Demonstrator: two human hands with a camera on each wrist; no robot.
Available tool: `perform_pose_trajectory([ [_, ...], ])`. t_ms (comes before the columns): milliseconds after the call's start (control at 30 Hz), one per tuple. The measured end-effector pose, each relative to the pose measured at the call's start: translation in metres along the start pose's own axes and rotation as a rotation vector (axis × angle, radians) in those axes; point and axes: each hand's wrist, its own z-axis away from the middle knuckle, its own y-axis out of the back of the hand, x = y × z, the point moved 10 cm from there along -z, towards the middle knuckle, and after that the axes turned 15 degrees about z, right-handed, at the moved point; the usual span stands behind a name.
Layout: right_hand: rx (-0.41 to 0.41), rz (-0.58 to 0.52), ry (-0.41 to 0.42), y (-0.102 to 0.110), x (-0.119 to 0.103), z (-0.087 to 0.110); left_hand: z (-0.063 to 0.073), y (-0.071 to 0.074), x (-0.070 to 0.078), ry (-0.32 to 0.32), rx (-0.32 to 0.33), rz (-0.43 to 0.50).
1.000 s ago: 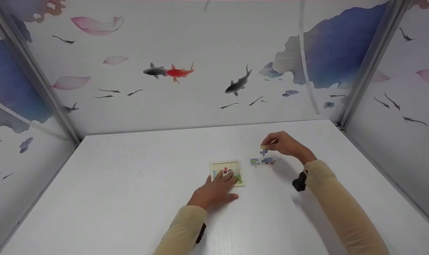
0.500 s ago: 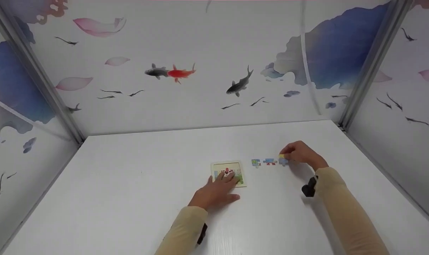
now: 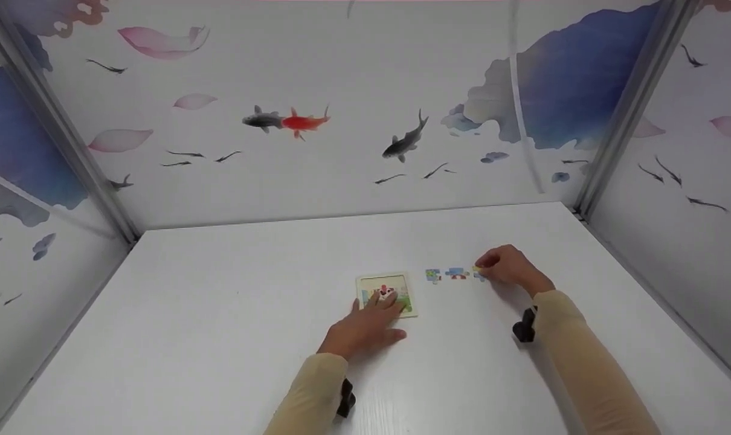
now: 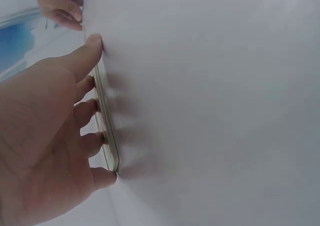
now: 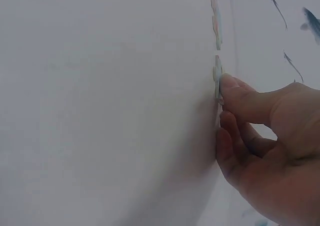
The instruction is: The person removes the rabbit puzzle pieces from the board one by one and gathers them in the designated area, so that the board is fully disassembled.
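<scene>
Fingertip-pinching a flat blue-yellow jigsaw piece (image 3: 478,275), the right hand (image 3: 512,266) is perhaps risking slips; the spread left hand (image 3: 367,323) is touching a square cream-framed board (image 3: 402,283).

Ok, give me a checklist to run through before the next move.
1. Board steadied: ok, left hand rests on it.
2. Board's picture complete: cannot tell, the hand covers part.
3. Left piece off the board: ok, it lies beside it.
4. Middle piece apart from the left one: ok, a gap shows.
5. Right piece released: not ok, right hand holds it.
</scene>
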Motion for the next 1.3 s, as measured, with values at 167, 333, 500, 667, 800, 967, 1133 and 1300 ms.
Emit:
perform_pose_trajectory([
  [167,0.052,0.006,0.037,0.007,-0.019,-0.001,0.004,0.005,0.005,0.003,0.086,-0.077],
  [333,0.101,-0.023,0.132,0.012,-0.055,-0.003,0.011,0.010,0.017,0.019,0.237,-0.152],
  [500,0.091,-0.039,0.191,0.005,-0.095,-0.005,0.015,0.004,0.022,0.035,0.224,-0.125],
  [667,0.062,-0.040,0.223,-0.005,-0.129,-0.006,0.014,-0.004,0.023,0.063,0.159,-0.101],
  [800,0.036,-0.033,0.268,-0.014,-0.153,-0.006,0.014,-0.006,0.023,0.095,0.122,-0.044],
  [967,-0.017,-0.035,0.280,-0.028,-0.170,-0.006,0.013,-0.005,0.026,0.122,0.120,-0.008],
  [1133,-0.063,-0.038,0.298,-0.040,-0.181,-0.006,0.009,-0.008,0.028,0.146,0.107,0.002],
  [1300,-0.076,-0.027,0.339,-0.046,-0.193,-0.006,0.007,-0.011,0.026,0.159,0.087,0.024],
])
